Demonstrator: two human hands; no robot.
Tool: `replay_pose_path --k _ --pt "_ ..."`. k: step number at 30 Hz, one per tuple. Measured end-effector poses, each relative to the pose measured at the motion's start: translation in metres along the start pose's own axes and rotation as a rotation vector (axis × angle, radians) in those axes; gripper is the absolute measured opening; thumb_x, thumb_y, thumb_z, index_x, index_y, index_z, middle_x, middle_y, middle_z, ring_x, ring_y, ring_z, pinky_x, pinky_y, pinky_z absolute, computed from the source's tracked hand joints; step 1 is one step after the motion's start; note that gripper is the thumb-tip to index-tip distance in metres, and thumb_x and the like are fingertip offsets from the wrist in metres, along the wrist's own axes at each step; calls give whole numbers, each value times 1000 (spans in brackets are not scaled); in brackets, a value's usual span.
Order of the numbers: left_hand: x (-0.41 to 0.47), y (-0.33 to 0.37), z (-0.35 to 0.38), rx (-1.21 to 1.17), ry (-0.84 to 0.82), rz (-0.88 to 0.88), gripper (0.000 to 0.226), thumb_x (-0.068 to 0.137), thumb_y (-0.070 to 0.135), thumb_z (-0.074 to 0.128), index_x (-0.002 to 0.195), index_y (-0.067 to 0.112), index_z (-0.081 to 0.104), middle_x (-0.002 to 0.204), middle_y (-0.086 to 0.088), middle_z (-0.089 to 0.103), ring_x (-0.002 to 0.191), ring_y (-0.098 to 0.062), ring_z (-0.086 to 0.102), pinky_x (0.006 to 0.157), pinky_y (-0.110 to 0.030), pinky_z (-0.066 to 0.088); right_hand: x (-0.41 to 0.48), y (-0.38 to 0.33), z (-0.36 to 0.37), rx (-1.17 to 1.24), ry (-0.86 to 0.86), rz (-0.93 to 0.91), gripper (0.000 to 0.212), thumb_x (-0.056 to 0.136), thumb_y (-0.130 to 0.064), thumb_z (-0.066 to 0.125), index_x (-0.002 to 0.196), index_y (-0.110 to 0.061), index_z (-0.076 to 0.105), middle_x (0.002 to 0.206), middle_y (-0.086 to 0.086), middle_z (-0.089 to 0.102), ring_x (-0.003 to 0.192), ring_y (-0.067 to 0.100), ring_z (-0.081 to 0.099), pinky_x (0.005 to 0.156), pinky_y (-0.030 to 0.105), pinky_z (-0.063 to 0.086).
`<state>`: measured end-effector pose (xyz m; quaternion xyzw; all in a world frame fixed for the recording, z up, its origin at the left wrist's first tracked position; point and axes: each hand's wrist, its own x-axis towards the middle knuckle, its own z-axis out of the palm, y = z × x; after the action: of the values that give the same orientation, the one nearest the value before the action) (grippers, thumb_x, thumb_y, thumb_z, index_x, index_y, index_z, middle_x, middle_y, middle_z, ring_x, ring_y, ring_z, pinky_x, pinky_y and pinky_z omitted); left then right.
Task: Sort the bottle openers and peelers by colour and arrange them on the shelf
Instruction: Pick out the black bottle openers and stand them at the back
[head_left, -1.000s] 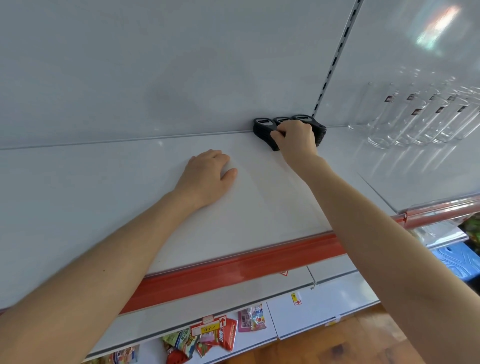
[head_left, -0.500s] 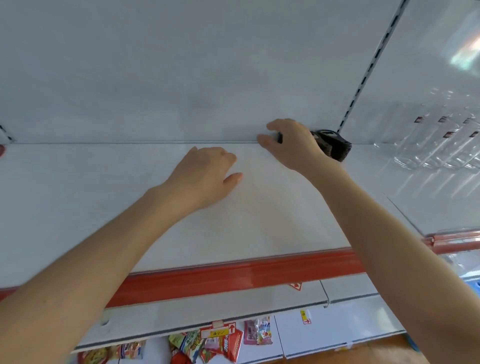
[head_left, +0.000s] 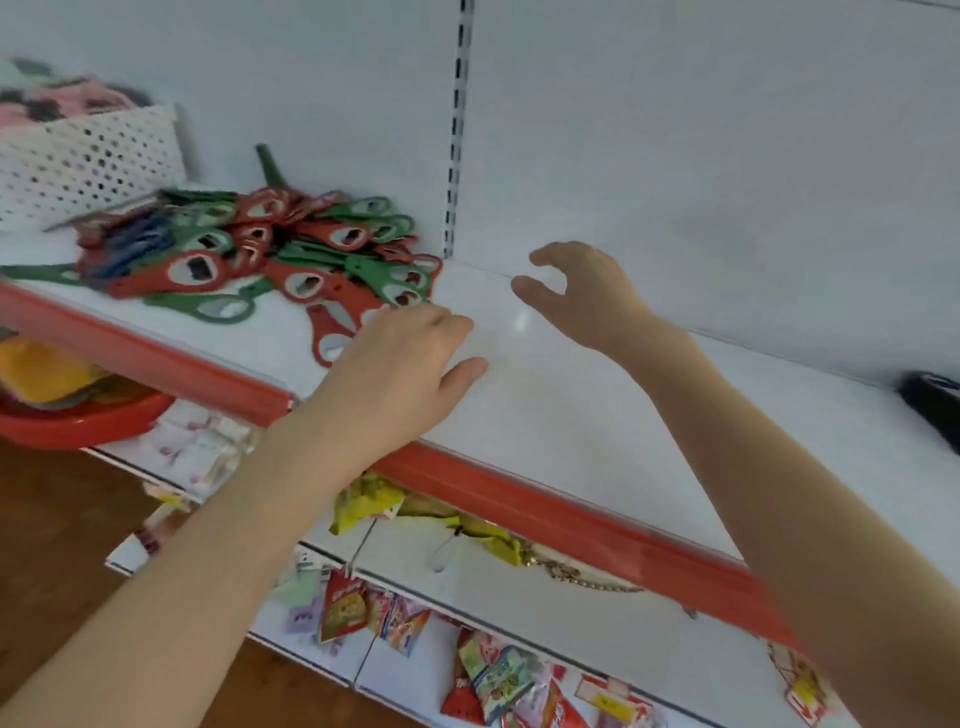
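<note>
Black batch placed: black plastic bottle openers (head_left: 930, 405) now lie released well right of the empty, loosely curled right hand (head_left: 582, 296), while the flat, empty left hand (head_left: 410, 358) nears the unsorted red, green and blue opener heap (head_left: 270, 249) just beyond it.

Left hand (head_left: 405, 364) beside opener pile (head_left: 291, 244)

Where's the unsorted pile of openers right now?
Head view, left side: the pile of red, green and blue openers lies on the white shelf, right of the perforated white basket, by the left hand.
</note>
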<state>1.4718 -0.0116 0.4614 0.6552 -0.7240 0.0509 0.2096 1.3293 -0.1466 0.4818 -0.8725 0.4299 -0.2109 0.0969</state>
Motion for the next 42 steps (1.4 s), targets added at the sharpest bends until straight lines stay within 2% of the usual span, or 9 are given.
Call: replay_pose_path --k 3,7,13,17,20,27,32,38,42 --pt "-32 -58 -28 31 -20 -60 56 86 44 34 102 0 66 94 -14 67 85 -32 63 74 -43 53 24 -63 32 -4 -49 -50 44 93 -36 51 124 -5 55 130 12 54 123 27 45 99 31 33" --pt "-69 -135 -58 91 -39 -153 52 85 41 42 103 -1 66 97 -17 68 87 -34 64 77 -44 52 51 -141 67 12 -45 -87 28 90 -29 54 77 -5 59 79 13 58 86 33 54 70 37 34" --pt "-110 -213 -91 118 22 -285 45 92 38 46 112 1 63 106 -18 65 97 -36 60 84 -46 46 83 -218 112 18 -124 -181 39 92 -28 53 103 9 59 105 25 61 101 37 54 85 42 41" --pt "-123 -251 -97 89 71 -334 41 93 35 49 114 2 61 106 -16 64 98 -34 58 88 -44 44 109 -248 140 3 -187 -205 34 92 -28 52 96 5 58 95 20 60 93 34 55 75 35 39" --pt "-126 -271 -99 85 77 -396 40 93 34 48 117 3 59 111 -14 62 102 -31 56 90 -40 42 130 -268 157 -26 -217 -255 40 93 -28 51 115 5 56 117 20 58 109 33 52 91 40 41" --pt "-105 -312 -95 65 97 -441 45 93 37 46 127 9 53 117 -12 61 106 -27 55 88 -37 45 191 -281 189 -36 -239 -297 31 91 -28 52 106 -2 60 108 16 62 100 31 57 80 35 44" --pt "-68 -340 -85 37 77 -464 41 93 35 46 120 5 56 114 -14 59 102 -29 54 85 -41 45 226 -258 198 -168 -270 -234 43 92 -39 49 112 -2 58 118 16 59 110 33 53 91 38 41" --pt "-26 -359 -68 -10 28 -393 40 93 34 46 117 4 56 111 -13 59 100 -29 54 82 -43 45 221 -236 217 -335 -347 -210 60 96 -53 25 145 -20 27 155 7 19 143 24 14 115 47 7" --pt "-3 -371 -62 -52 23 -297 41 92 33 47 122 7 55 111 -12 60 97 -29 55 79 -39 45 217 -236 217 -354 -318 -213 59 95 -55 25 145 -22 28 154 5 22 142 22 17 115 45 8"
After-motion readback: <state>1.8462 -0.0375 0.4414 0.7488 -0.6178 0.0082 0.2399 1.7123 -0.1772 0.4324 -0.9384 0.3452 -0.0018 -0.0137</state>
